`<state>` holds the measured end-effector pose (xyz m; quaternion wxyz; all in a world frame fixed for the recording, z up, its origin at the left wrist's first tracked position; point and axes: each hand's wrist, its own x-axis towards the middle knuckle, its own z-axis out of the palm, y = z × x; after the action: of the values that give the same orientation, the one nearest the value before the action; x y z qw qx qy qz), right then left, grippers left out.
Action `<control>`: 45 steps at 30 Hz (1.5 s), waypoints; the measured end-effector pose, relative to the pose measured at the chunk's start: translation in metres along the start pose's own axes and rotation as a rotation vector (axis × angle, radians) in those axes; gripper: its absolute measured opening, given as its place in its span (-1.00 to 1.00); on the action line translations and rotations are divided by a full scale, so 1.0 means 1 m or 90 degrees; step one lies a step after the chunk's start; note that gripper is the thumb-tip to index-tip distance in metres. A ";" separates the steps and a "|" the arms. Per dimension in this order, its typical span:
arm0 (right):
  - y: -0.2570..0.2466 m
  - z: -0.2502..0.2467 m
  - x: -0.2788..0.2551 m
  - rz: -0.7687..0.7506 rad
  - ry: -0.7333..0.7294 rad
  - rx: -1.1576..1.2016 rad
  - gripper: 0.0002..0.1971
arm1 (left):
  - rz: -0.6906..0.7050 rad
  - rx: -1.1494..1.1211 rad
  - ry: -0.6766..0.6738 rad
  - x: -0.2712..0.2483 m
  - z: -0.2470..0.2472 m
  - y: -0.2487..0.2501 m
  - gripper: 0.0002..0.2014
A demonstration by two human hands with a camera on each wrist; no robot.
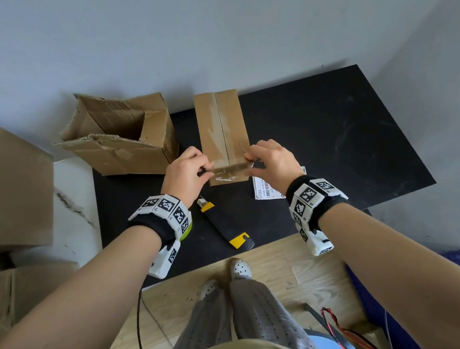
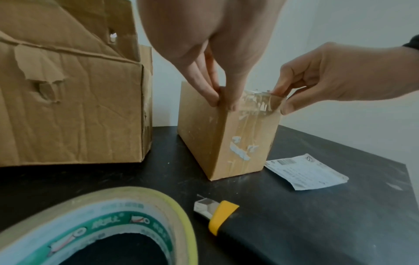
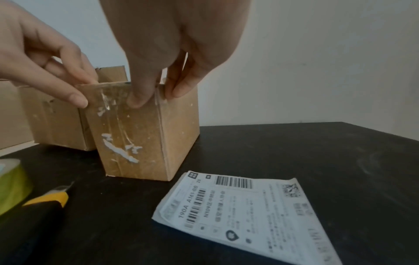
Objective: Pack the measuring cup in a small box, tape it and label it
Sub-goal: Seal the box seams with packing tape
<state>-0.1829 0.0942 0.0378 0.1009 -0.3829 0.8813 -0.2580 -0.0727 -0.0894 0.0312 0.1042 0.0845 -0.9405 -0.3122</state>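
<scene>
The small cardboard box [image 1: 222,129] stands closed on the black table [image 1: 333,134], a clear tape line along its top seam. The measuring cup is not visible. A short strip of clear tape [image 1: 229,169] stretches across the box's near top edge. My left hand [image 1: 206,169] pinches its left end at the box's corner, and my right hand [image 1: 250,157] pinches its right end. In the left wrist view the tape strip [image 2: 258,100] folds over the edge onto the box's front face. The white shipping label [image 3: 244,215] lies flat just right of the box.
A roll of tape [image 2: 102,224] sits below my left wrist. A yellow-and-black utility knife [image 1: 226,226] lies near the table's front edge, blade out. A large torn open box [image 1: 121,135] stands to the left; more cartons [image 1: 3,183] are stacked beyond it.
</scene>
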 end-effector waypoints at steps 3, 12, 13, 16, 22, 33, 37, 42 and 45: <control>-0.002 0.002 0.002 0.010 0.022 0.006 -0.89 | -0.010 -0.007 0.033 0.002 0.003 0.002 -0.85; -0.016 0.014 -0.010 0.096 0.049 0.013 -0.73 | -0.002 0.064 -0.004 0.006 -0.005 0.007 -0.87; -0.016 0.014 -0.008 0.103 0.040 0.024 -0.77 | 0.000 0.090 -0.006 0.007 -0.006 0.011 -0.88; -0.015 0.006 -0.011 0.113 0.011 0.066 -0.75 | 0.071 0.136 -0.037 0.005 -0.006 0.020 -0.82; -0.012 0.000 -0.015 0.141 -0.030 0.075 -0.37 | 0.013 0.192 -0.127 0.001 -0.002 0.034 -0.51; -0.008 -0.020 -0.010 0.122 -0.116 0.087 -0.26 | -0.386 0.083 -0.082 0.044 0.020 0.065 0.18; 0.000 -0.030 -0.001 0.117 -0.096 0.042 -0.33 | -0.422 0.106 -0.097 0.051 0.016 0.062 0.27; -0.006 -0.051 0.027 0.028 -0.128 -0.131 -0.12 | -0.264 0.179 -0.076 0.043 -0.009 0.047 0.24; -0.013 -0.056 0.047 -0.057 -0.177 -0.273 0.14 | -0.121 0.204 -0.108 0.038 -0.025 0.041 0.22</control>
<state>-0.2284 0.0740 0.0930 0.1265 -0.4661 0.8755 -0.0146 -0.1066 -0.0800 0.0808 -0.0202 0.1618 -0.9714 -0.1728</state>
